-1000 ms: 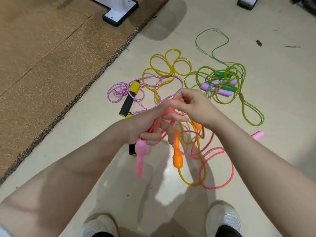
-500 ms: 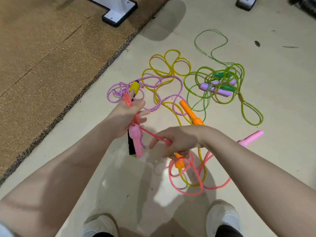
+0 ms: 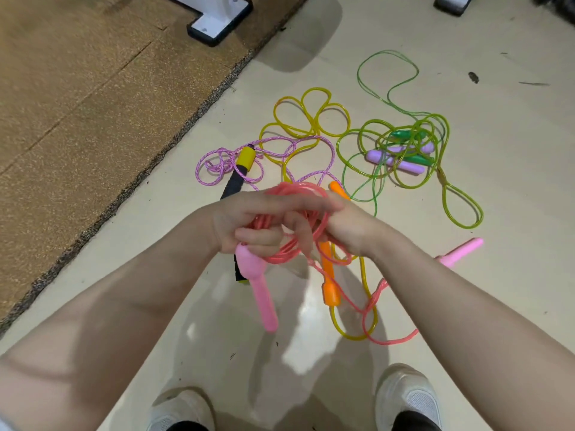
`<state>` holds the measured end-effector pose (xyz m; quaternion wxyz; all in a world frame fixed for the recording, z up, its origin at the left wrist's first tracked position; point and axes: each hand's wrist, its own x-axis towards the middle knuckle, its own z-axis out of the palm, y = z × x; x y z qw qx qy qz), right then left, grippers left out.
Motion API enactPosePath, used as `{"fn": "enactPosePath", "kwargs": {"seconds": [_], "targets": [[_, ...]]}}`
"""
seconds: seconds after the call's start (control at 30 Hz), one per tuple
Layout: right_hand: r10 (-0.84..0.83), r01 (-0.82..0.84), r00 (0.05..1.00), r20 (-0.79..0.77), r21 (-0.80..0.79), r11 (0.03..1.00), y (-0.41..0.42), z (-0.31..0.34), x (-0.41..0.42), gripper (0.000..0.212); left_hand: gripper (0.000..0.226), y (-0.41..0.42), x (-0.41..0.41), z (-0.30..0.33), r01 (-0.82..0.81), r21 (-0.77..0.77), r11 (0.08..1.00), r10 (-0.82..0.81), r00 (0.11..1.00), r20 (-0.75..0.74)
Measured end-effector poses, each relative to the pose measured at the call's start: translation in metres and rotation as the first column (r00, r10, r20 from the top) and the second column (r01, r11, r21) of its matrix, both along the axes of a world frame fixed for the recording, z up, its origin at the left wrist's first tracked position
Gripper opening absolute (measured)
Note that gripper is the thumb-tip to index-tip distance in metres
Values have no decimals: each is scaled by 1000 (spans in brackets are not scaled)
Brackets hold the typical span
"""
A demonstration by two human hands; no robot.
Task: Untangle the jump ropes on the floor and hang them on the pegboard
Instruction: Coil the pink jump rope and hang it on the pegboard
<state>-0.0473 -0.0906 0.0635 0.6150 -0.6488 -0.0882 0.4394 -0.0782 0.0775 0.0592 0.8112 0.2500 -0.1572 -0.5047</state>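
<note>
My left hand (image 3: 249,222) grips coils of the pink jump rope (image 3: 298,194), and one pink handle (image 3: 259,290) hangs down below the fist. My right hand (image 3: 351,225) pinches the same pink rope against the left hand's coils. The rest of that rope trails to the floor (image 3: 389,339), and its other pink handle (image 3: 460,251) lies at the right. On the floor lie a yellow rope (image 3: 311,110) with orange handles (image 3: 328,281), a purple braided rope (image 3: 217,163) with a yellow-black handle (image 3: 241,169), and a green rope tangle (image 3: 404,141) with purple handles (image 3: 395,160).
A brown mat (image 3: 77,104) covers the floor on the left. A white and black stand foot (image 3: 217,18) sits at its far edge, another foot (image 3: 452,3) at the top right. My two white shoes (image 3: 407,396) stand at the bottom.
My right hand has come up from the floor to my left hand, adding another loop of pink rope to the coil. The hanging pink handle has dropped lower below my left fist.
</note>
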Motion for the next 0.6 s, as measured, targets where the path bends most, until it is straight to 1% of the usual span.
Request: {"fn": "enactPosePath", "kwargs": {"seconds": [0.03, 0.1, 0.17, 0.2, 0.23, 0.27, 0.3, 0.33, 0.37, 0.4, 0.43, 0.47, 0.5, 0.53, 0.6], "targets": [[23, -24, 999, -31, -27, 999, 3, -1, -3, 38, 37, 3, 0, -3, -42, -32, 999, 41, 999, -36], [105, -112, 991, -83, -89, 990, 5, -3, -3, 33, 40, 7, -3, -10, -148, -76, 986, 135, 977, -163], [229, -250, 964, -138, -159, 955, -1, -7, 0, 29, 43, 12, -5, -14, -284, -108, 953, 239, 920, -309], [295, -324, 939, -176, -171, 930, -6, -10, 0, 27, 42, 16, -4, -15, -394, -15, 919, 370, 875, -312], [361, -399, 907, -217, -165, 902, -10, -11, -1, 24, 41, 19, -2, -14, -515, 148, 845, 535, 806, -251], [421, -462, 876, -236, -163, 872, -13, -11, -4, 19, 37, 22, 1, -16, -624, 334, 706, 695, 700, -162], [465, -508, 853, -237, -171, 844, -15, -9, -8, 13, 33, 25, 4, -18, -686, 465, 560, 804, 586, -104], [489, -531, 841, -232, -176, 829, -15, -8, -10, 11, 25, 26, 6, -21, -707, 550, 444, 873, 480, -88], [496, -535, 839, -225, -172, 827, -13, -4, -12, 11, 15, 27, 8, -24, -699, 611, 372, 908, 412, -82], [499, -532, 844, -197, -181, 827, -11, -1, -12, 10, 8, 26, 7, -25, -671, 668, 321, 922, 382, -58], [521, -536, 844, -125, -218, 816, -7, 3, -11, 8, 7, 23, 5, -25, -634, 714, 297, 914, 406, -20], [563, -544, 826, -17, -284, 789, -2, 7, -8, 8, 5, 19, 3, -26, -595, 748, 294, 888, 459, 16], [607, -543, 789, 95, -353, 761, 2, 11, -5, 10, 4, 13, 1, -24, -568, 764, 307, 846, 531, 55], [622, -517, 758, 197, -402, 756, 6, 14, -1, 14, 7, 6, -1, -21, -545, 773, 325, 791, 604, 93], [560, -395, 742, 368, -435, 810, 9, 19, 9, 15, 15, -9, -4, -14, -501, 793, 346, 663, 729, 171]]}}
